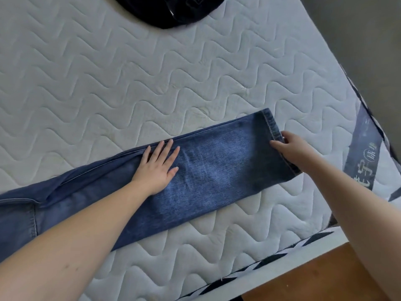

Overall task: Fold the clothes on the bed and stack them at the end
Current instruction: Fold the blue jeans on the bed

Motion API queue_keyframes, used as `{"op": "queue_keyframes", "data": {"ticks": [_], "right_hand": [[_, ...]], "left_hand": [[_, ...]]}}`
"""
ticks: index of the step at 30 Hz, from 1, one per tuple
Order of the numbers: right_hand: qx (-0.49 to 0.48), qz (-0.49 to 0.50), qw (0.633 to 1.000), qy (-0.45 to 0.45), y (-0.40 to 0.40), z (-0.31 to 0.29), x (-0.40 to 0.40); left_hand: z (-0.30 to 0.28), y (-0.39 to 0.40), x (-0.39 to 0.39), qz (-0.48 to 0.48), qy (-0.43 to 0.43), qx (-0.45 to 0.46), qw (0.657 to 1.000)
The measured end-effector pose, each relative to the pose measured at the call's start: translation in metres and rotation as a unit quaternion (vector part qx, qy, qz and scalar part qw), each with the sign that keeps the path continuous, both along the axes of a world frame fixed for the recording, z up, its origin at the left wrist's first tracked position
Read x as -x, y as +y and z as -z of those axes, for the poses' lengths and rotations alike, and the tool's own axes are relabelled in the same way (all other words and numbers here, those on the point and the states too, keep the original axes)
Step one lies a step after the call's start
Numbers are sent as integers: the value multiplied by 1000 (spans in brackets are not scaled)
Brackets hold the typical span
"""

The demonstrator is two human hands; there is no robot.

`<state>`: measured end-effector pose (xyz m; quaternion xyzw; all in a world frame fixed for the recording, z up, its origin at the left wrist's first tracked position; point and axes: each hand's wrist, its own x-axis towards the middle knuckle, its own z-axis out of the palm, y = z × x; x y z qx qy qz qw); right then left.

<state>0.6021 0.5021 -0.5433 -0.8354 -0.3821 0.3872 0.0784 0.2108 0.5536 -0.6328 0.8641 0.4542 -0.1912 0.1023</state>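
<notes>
Soft, even daylight; faint shadows under the forearms. Wide-angle lens bends the mattress [195, 68] edges. Slightly soft focus, no glare.

Faded mid-blue denim jeans [208, 170] with paler worn patches and lighter hem stitching, white mattress [108, 83] quilted in wavy lines, black garment [169, 9] at its far edge, navy label band [361, 157] with pale characters, black-and-white striped edging [271, 260], orange-brown wooden floor [314, 276]

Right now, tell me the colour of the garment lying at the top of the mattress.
Black garment, seen in the head view.
</notes>
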Motion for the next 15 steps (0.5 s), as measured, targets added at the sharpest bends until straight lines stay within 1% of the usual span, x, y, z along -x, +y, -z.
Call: {"op": "queue_keyframes", "data": {"ticks": [3, 6, 8, 11, 13, 15], "right_hand": [[-15, -26, 999, 35, 2, -21, 17], [-46, -17, 991, 123, -1, -42, 40], [-60, -26, 982, 178, -3, -59, 61], [-86, -48, 972, 214, -4, -80, 96], [-97, -65, 968, 223, -4, -92, 121], [-103, -79, 966, 222, -2, -103, 148]], "left_hand": [[-6, 1, 1, 2, -9, 8, 1000], [-18, 0, 7, -8, -47, -26, 999], [-27, -1, 19, -46, -80, -55, 994], [-33, 4, 48, -136, -102, -72, 983], [-33, 8, 70, -201, -89, -60, 974], [-31, 11, 89, -234, -63, -22, 970]]}}
